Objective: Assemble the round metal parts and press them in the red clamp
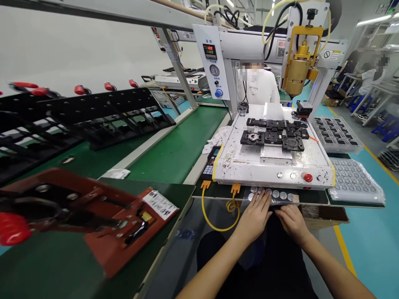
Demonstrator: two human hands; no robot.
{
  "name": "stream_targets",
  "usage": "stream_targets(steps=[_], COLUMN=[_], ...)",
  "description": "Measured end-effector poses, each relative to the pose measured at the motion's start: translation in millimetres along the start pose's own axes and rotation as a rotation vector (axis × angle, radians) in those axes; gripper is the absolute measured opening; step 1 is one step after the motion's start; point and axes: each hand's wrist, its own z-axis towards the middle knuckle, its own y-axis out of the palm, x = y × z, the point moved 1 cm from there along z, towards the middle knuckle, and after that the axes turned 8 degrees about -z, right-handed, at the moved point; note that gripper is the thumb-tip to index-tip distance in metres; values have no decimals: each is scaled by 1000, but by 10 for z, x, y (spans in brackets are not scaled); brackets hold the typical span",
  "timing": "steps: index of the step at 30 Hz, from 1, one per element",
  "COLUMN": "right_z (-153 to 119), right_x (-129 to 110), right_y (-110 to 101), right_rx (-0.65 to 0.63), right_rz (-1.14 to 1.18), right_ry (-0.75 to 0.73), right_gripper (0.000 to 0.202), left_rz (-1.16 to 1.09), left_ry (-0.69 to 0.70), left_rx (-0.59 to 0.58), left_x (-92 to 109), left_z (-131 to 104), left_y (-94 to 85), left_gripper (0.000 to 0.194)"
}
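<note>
My left hand [256, 215] lies with its fingers stretched flat over a clear strip of round white pieces [283, 195] at the front edge of the bench. Several of the pieces show to both sides of the fingers. Close by on the right, my right hand [292, 221] is closed, its fingers bent together at the bench edge. A small dark thing shows by its fingertips, and I cannot make out what it is. Just behind both hands stands a white benchtop machine [243, 170] bearing black fixture plates [274, 137].
A gold-coloured machine head [296, 77] hangs above the plates. Yellow cable [204, 216] loops below the bench. At left is a red-brown clamp fixture [109, 249]; a green conveyor [177, 141] runs behind. Clear trays [355, 180] sit at right. A person [262, 87] is behind the machine.
</note>
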Motion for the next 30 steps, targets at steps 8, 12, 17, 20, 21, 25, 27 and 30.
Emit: stream_targets(steps=[8, 12, 17, 20, 21, 25, 27, 30], right_z=[117, 242, 227, 269, 300, 446, 471, 386], right_x=[-47, -6, -13, -17, -22, -86, -114, -93], right_y=[-154, -110, -140, -235, -281, -527, -664, -840], right_rx=[-55, -60, -9, 57, 53, -22, -22, 4], right_rz=[66, 71, 70, 206, 289, 638, 736, 782], right_ry=[154, 206, 268, 436, 520, 775, 831, 895], right_gripper=[17, 16, 13, 16, 20, 34, 39, 45], left_rz=[30, 34, -68, -169, -189, -209, -235, -260], left_ry=[-131, -92, -73, -73, -70, -100, -184, -310], left_rx=[27, 79, 262, 402, 441, 475, 345, 72], left_x=[-7, -33, -2, -81, -141, -512, -719, -960], left_z=[257, 183, -32, 123, 244, 965, 1353, 1789], left_y=[23, -106, -559, -989, -1152, -1792, -2024, -2199], left_gripper=[59, 51, 34, 26, 25, 25, 33, 53])
